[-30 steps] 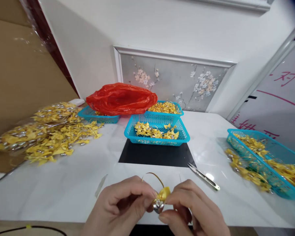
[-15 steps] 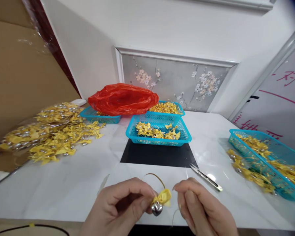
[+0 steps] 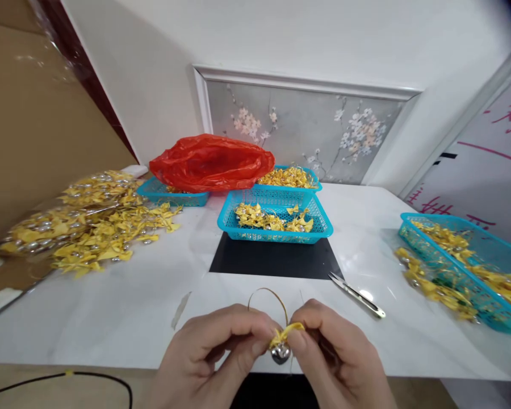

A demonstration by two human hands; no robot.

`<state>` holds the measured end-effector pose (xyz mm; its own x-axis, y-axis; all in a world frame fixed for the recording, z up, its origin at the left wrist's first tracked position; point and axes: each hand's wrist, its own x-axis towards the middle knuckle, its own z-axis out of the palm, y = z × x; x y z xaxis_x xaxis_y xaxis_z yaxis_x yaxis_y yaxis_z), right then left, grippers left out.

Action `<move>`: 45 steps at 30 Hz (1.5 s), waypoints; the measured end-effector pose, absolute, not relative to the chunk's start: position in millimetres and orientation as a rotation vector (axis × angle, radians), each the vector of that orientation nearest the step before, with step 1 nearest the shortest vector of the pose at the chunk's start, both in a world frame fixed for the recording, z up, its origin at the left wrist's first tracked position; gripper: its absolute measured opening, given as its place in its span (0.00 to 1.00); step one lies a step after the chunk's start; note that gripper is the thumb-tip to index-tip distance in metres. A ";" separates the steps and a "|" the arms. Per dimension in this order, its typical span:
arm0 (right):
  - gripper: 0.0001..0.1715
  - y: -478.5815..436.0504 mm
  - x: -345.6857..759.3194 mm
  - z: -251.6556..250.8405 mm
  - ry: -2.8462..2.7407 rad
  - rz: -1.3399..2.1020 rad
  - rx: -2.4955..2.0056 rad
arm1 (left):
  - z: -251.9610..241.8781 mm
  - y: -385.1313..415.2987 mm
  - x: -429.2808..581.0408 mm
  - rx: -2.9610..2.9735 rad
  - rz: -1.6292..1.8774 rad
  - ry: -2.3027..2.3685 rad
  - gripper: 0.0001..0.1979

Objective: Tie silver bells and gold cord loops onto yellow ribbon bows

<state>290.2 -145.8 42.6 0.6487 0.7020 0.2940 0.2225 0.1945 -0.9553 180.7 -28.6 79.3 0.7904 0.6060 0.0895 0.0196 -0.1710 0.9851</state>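
Observation:
A shiny silver bell-like ornament [image 3: 280,354] hangs under a yellow ribbon bow [image 3: 277,338] near the table's front edge. A thin gold cord loop [image 3: 269,289] rises above the bow. My left hand [image 3: 221,355] pinches the bow's left side between thumb and fingers. The right side of the ribbon is in the pinch of my right hand [image 3: 336,352], where a fine thread end also shows. My fingertips partly hide the bow. Silver thread snips [image 3: 357,295] lie beyond my right hand, apart from it.
A blue basket [image 3: 275,234] of similar ornaments stands on a black mat [image 3: 272,262]. Behind it are a red plastic bag [image 3: 213,165] and more baskets. Ornaments pile up at the left [image 3: 106,233]. Another blue basket [image 3: 489,250] stands at the right.
My right hand has moved left to the bow and now grips its ribbon. The ornament has shifted slightly right and up, and the camera view has tilted a little.

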 end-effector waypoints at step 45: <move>0.24 -143.5 300.9 80.3 -1.329 -0.420 -1.421 | 65.5 -24.0 189.6 0.493 0.501 0.668 0.21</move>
